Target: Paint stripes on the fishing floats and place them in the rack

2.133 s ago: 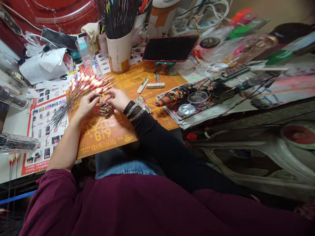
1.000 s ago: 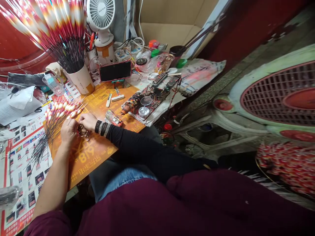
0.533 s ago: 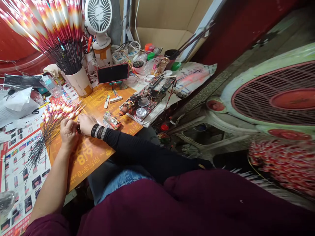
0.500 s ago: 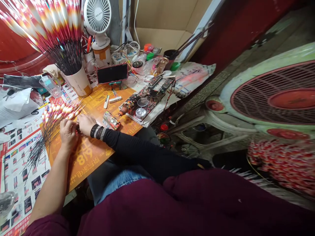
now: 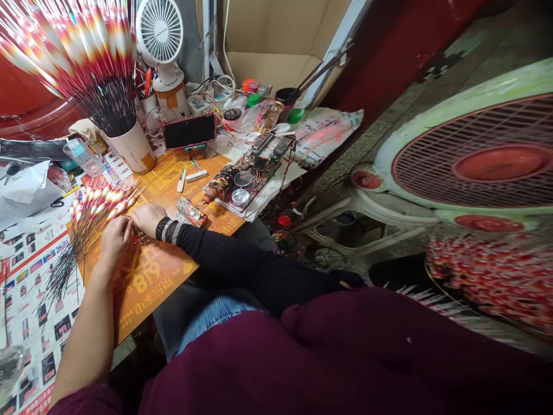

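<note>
My left hand [image 5: 115, 239] is closed above the orange sheet, its fingertips meeting those of my right hand [image 5: 148, 219]. My right hand, in a black sleeve and dark wristbands, has its fingers curled as well. What they pinch is mostly hidden. A small dark-red, speckled thing [image 5: 138, 237] shows just below the fingers, too small to name. Beyond my left hand lies a loose bunch of slender fishing floats [image 5: 101, 199], white, yellow and red with thin black stems. Right of my right hand sits a paint-spattered block [image 5: 190, 211].
A paper cup [image 5: 136, 151] full of upright floats stands at the back left. Near it are a white fan [image 5: 161, 31] and a phone [image 5: 190, 131] on a stand. A paint-crusted motor device [image 5: 222, 183] lies at the right, and a larger fan [image 5: 470, 161] stands beyond the table.
The whole view has shifted slightly. My hands stay together over the sheet, with the left wrist turned a little, and more of the dark-red thing shows below the fingers.
</note>
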Demonstrator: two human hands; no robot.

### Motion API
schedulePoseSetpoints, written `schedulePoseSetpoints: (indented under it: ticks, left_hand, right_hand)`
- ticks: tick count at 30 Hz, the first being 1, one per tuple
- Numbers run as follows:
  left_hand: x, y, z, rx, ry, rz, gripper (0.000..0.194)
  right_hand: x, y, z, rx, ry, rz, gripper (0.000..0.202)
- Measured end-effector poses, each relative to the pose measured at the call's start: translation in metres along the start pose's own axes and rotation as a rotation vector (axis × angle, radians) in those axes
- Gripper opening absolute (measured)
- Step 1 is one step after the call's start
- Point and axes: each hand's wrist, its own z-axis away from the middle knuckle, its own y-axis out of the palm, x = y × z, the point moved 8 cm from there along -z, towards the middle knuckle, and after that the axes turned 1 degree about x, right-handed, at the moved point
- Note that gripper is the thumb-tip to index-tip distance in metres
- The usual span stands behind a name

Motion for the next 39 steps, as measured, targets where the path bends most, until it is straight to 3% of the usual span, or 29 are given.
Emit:
schedulePoseSetpoints:
  ticks: [4,8,14,28,32,35,39]
  left_hand:
    - [-0.025,-0.009,0.0,-0.071,0.184,-0.153,0.028]
    - [-0.038,-0.01,0.001,-0.092,0.267,-0.248,0.033]
    - [-0.039,-0.007,0.002,-0.06,0.298,-0.234,0.034]
    - [-0.044,-0.005,0.001,-0.031,0.331,-0.201,0.033]
    - [-0.04,-0.006,0.0,-0.106,0.242,-0.172,0.033]
    - [-0.027,-0.003,0.0,-0.152,0.061,-0.124,0.028]
    - [-0.001,0.001,0.004,-0.17,-0.165,0.021,0.026]
  right_hand:
    - [-0.002,-0.001,-0.005,0.018,-0.011,-0.056,0.053]
    - [-0.005,0.0,-0.009,-0.003,-0.008,-0.104,0.049]
    - [-0.009,0.007,-0.013,0.009,0.015,-0.098,0.049]
    - [-0.008,0.0,-0.012,-0.027,0.042,-0.084,0.049]
    - [-0.013,0.002,-0.016,-0.053,-0.005,-0.087,0.052]
    - [-0.012,0.006,-0.016,-0.06,-0.095,-0.088,0.039]
    - [-0.004,0.011,-0.012,-0.097,-0.186,-0.077,0.036]
